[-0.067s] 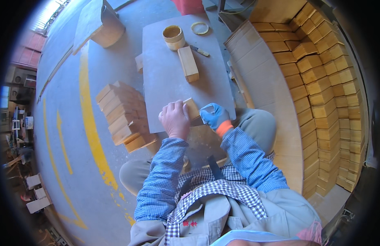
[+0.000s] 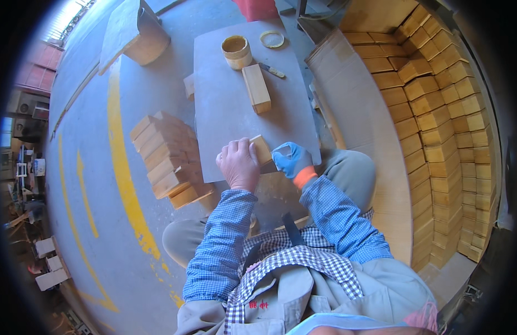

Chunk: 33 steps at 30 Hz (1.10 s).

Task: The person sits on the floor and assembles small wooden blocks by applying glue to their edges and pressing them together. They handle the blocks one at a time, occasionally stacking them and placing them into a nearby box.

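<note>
My bare left hand (image 2: 236, 163) is closed around a wooden block (image 2: 262, 149) at the near edge of the board, its fingers curled over the block's left part. Close by on the right, my right hand (image 2: 294, 159) wears a blue glove with an orange cuff. Its fingers are pinched on a thin, pale, flat piece (image 2: 282, 152) whose kind I cannot make out, next to the block's right end. Farther up the board lies a longer wooden block (image 2: 256, 89). Behind it stands an open tub (image 2: 236, 54) with brownish contents, beside a putty knife (image 2: 272, 70) and a round lid (image 2: 272, 39).
The grey board (image 2: 219, 111) serves as a low worktop. Stacked wooden blocks (image 2: 166, 153) stand on the floor at its left. To the right, a large carton (image 2: 353, 100) holds many rows of blocks (image 2: 437, 145). A curved-sided stool-like object (image 2: 135, 36) sits at the far left.
</note>
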Each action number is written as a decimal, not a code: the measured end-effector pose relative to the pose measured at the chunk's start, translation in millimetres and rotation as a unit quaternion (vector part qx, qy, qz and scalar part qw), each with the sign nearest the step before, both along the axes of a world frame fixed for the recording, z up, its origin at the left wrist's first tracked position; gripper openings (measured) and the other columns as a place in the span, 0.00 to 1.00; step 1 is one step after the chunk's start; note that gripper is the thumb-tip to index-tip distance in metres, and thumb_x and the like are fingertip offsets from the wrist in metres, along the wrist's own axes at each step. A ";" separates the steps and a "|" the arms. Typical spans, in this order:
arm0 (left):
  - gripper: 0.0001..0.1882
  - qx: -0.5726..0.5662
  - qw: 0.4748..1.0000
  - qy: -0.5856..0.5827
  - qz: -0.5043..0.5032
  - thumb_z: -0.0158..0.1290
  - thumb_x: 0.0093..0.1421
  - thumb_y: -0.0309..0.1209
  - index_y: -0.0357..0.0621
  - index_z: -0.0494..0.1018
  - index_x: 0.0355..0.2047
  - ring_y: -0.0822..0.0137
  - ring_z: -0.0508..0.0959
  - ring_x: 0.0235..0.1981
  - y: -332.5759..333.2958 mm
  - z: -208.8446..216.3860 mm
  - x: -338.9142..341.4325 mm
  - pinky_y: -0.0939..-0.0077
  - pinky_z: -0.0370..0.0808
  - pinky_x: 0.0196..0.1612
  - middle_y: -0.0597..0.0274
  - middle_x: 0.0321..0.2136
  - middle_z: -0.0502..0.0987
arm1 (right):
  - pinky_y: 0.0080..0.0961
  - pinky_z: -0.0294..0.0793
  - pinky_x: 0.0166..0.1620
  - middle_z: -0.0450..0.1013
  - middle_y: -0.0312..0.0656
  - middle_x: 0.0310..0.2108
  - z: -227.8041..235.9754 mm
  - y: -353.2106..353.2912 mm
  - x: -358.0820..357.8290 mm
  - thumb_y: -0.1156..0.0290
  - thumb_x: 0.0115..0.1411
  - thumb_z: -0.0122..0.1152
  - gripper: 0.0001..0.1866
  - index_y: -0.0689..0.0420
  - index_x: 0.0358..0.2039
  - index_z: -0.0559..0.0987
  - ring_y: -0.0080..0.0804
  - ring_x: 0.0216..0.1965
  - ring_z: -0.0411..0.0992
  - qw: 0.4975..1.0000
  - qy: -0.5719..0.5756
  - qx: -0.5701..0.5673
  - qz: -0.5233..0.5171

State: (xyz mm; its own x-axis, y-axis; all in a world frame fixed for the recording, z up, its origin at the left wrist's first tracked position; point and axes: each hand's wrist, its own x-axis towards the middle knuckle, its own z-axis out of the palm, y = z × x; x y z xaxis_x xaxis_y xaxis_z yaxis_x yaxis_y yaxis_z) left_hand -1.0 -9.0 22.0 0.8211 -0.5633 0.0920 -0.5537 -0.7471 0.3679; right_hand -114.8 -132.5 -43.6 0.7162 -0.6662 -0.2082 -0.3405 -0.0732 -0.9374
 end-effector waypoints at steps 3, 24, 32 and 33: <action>0.09 -0.029 0.998 -0.058 -0.002 0.53 0.67 0.39 0.52 0.78 0.42 0.56 0.76 0.45 -2.1 -2.1 -1.5 0.54 0.67 0.54 0.62 0.38 0.78 | 0.30 0.78 0.32 0.79 0.40 0.25 6.1 4.5 9.8 0.65 0.59 0.69 0.08 0.56 0.35 0.82 0.30 0.26 0.77 0.994 0.052 -0.094 -0.008; 0.09 0.002 0.999 -0.041 0.002 0.52 0.69 0.39 0.52 0.79 0.42 0.56 0.76 0.45 -4.0 3.8 -0.7 0.53 0.66 0.54 0.61 0.38 0.78 | 0.44 0.80 0.42 0.80 0.54 0.34 23.4 -20.3 71.3 0.61 0.59 0.66 0.09 0.53 0.35 0.83 0.58 0.38 0.79 0.988 -0.041 -0.149 0.001; 0.09 -0.002 0.999 -0.044 -0.001 0.51 0.69 0.39 0.52 0.78 0.41 0.56 0.76 0.45 -5.1 0.9 -0.6 0.54 0.66 0.54 0.61 0.38 0.77 | 0.29 0.79 0.29 0.79 0.41 0.22 8.7 -14.9 34.2 0.62 0.59 0.70 0.11 0.56 0.32 0.83 0.25 0.22 0.77 0.981 0.009 0.196 -0.009; 0.09 0.000 0.999 -0.042 -0.002 0.51 0.69 0.39 0.52 0.78 0.41 0.56 0.76 0.45 -5.3 2.2 -0.3 0.54 0.66 0.54 0.61 0.38 0.77 | 0.28 0.77 0.29 0.79 0.40 0.23 3.4 -21.5 52.8 0.62 0.58 0.71 0.12 0.58 0.33 0.82 0.25 0.22 0.76 0.997 0.038 0.064 -0.007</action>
